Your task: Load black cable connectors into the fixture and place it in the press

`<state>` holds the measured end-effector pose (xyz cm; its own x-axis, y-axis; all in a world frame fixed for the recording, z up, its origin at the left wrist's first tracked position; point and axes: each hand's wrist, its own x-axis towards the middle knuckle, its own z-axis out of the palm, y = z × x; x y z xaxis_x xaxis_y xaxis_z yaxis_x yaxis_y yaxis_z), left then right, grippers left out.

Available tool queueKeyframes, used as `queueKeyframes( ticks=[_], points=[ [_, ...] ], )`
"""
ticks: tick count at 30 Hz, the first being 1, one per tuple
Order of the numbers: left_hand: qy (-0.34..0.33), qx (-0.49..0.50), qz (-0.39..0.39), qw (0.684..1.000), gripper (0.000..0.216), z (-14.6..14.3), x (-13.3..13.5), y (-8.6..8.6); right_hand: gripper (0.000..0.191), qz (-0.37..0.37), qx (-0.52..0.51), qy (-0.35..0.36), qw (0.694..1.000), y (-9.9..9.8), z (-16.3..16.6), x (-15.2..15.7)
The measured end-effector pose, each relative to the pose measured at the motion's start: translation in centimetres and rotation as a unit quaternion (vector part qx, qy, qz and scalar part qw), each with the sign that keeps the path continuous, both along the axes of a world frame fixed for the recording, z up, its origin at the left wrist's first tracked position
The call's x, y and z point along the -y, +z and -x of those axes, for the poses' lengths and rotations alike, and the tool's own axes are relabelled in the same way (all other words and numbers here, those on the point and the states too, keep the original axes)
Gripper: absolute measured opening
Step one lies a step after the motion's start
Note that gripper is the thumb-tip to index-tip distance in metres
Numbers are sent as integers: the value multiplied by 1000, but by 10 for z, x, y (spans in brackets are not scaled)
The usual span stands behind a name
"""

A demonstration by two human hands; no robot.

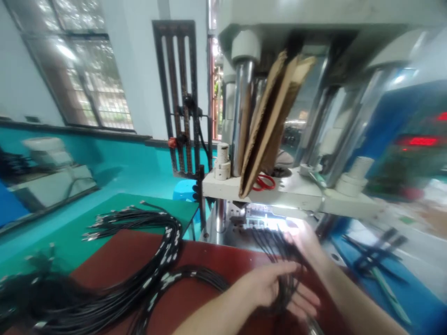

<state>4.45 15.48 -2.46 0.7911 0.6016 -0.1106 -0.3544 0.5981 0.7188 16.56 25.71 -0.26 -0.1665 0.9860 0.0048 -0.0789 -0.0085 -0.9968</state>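
- Setting: a workshop with teal lower walls and a barred window point(87, 70) at far left; a desk point(216, 260) with a dark red top lies in front of a pale column press point(296, 93), whose lit work area point(265, 218) glows just beyond the desk's far edge.
- Thing in hand: a small bunch of thin black wires point(282, 260) runs from the near right of the desk toward the lit area.
- Left hand point(275, 288): fingers loosely curled about the near end of the bunch, holding it.
- Right hand point(307, 246): blurred; it lies on the far part of the bunch, but how far open it is cannot be told.
- Surroundings: a large bundle of black cables point(139, 270) sprawls over the left of the desk; cardboard sheets point(272, 125) lean on the press columns above red scissors point(263, 182).
- Risk, as a judgement: the right hand is close to the press opening, so fingers could be caught; loose strands could slip free or tangle with the bundle.
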Motion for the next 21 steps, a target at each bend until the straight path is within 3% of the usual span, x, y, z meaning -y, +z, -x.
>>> queueKeyframes(
  ticks=[2, 4, 9, 14, 17, 21],
  points=[
    [88, 25, 48, 995, 45, -16, 10, -6, 17, 15, -32, -21, 999, -11, -4, 18],
    [124, 25, 80, 989, 33, -24, 20, -6, 14, 22, -65, -45, 997, -18, -10, 34],
    [57, 29, 106, 992, 18, -30, 47, 8, 17, 21, -134, -141, 981, -25, -47, 57],
    [-45, -103, -43, 993, 29, -47, 88, 2, 17, 46, -136, -193, 971, -25, -110, 84],
    [-41, -133, -73, 988, 30, -50, 95, 0, 17, 43, -126, -213, 968, -31, -142, 106],
    [10, -104, -44, 993, 26, -43, 81, 14, 23, 68, -100, -233, 965, -46, -171, 132]
  ],
)
